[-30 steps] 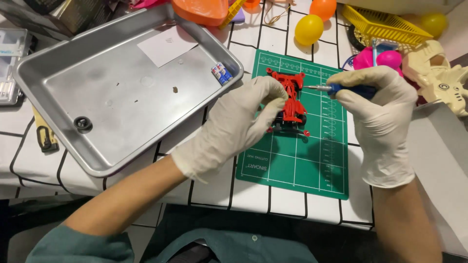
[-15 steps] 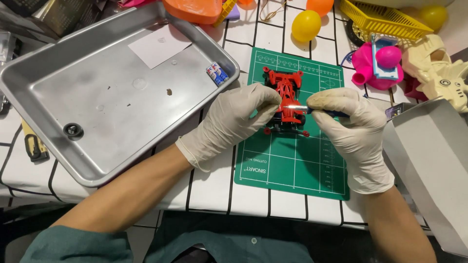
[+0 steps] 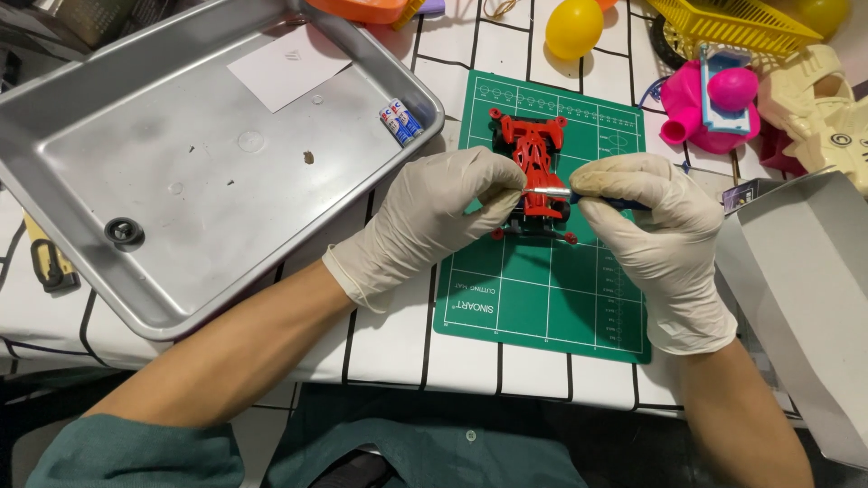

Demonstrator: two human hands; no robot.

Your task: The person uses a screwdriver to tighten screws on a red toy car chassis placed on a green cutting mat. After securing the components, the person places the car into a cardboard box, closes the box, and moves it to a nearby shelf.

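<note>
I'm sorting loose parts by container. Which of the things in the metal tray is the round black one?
The small black ring near the metal tray's lower-left corner. The white paper slip is flat and rectangular, and the two batteries are cylinders by the right rim.

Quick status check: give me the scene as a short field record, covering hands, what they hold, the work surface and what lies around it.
left hand: gloved left hand steadies the red toy car chassis
right hand: gloved right hand grips a blue-handled screwdriver, shaft laid across the chassis
work surface: green cutting mat on a white gridded tablecloth
left of mat: metal tray holding a paper slip and a small black ring
tray's right edge: two small batteries
behind: yellow ball, pink toy
</note>
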